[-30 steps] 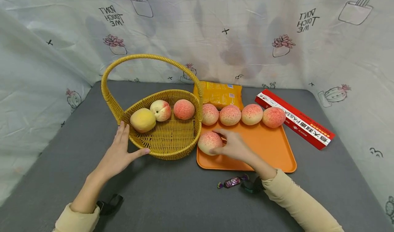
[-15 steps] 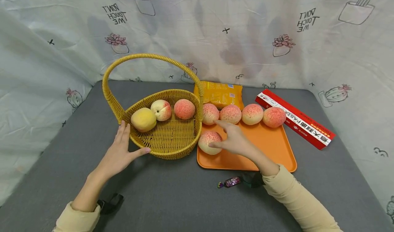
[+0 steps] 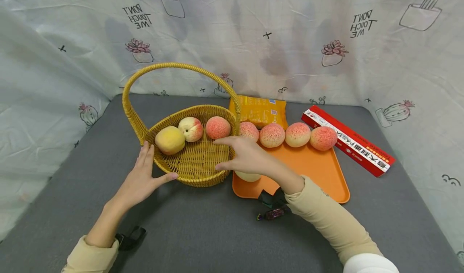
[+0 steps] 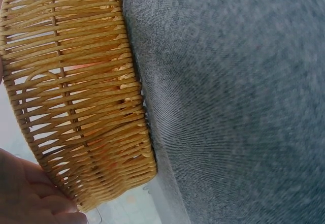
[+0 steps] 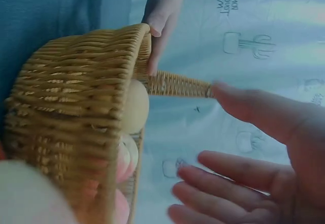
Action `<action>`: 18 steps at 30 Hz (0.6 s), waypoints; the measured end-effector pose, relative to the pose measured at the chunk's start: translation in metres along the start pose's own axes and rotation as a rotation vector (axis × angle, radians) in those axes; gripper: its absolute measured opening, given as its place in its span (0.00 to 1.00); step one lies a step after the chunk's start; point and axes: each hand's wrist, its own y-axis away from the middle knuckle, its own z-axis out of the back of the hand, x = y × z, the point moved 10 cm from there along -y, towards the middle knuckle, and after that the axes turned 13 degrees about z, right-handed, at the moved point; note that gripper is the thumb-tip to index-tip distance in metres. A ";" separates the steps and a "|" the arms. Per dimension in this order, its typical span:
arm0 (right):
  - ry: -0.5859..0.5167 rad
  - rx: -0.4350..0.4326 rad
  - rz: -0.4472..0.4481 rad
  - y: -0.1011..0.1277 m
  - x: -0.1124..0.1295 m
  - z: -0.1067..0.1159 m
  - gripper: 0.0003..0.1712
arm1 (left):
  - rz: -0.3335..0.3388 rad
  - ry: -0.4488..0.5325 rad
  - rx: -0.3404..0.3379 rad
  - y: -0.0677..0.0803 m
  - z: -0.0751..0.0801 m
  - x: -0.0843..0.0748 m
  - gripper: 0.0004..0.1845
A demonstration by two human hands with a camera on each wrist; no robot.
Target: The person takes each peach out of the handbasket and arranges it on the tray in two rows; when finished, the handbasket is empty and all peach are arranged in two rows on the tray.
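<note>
A yellow wicker basket (image 3: 195, 172) with a tall handle holds three fruits: a yellow peach (image 3: 169, 140), a pale peach (image 3: 190, 129) and a pink peach (image 3: 218, 127). My left hand (image 3: 146, 170) rests flat against the basket's near-left wall, fingers straight, also seen as the left hand (image 4: 30, 193) beside the weave (image 4: 76, 82). My right hand (image 3: 239, 156) hovers open and empty over the basket's right rim; the right wrist view shows the right hand (image 5: 264, 158) with spread fingers. Beneath it a peach (image 3: 247, 177) lies on the orange tray (image 3: 319, 172), mostly hidden.
Several pink peaches (image 3: 272, 135) stand in a row along the tray's far edge. An orange packet (image 3: 259, 111) lies behind them and a red pasta box (image 3: 348, 140) to the right. A wrapped candy (image 3: 270, 214) lies on the grey table near my right wrist.
My right hand left the near peach on the tray and moved left to the basket's right rim. The peach stayed put. My left hand did not move.
</note>
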 end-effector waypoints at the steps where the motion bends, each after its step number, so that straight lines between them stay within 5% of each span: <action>1: -0.001 0.046 -0.011 -0.007 0.000 -0.005 0.37 | 0.002 -0.001 0.000 0.000 0.000 0.000 0.62; 7: 0.051 0.242 -0.087 -0.049 -0.009 -0.027 0.46 | 0.005 -0.001 0.001 0.000 -0.001 0.000 0.62; 13: 0.167 0.287 -0.220 -0.088 -0.049 -0.038 0.51 | 0.007 0.006 -0.001 0.001 -0.001 0.002 0.62; 18: 0.193 0.288 -0.354 -0.094 -0.081 -0.043 0.53 | 0.007 0.008 -0.006 0.001 0.000 0.001 0.62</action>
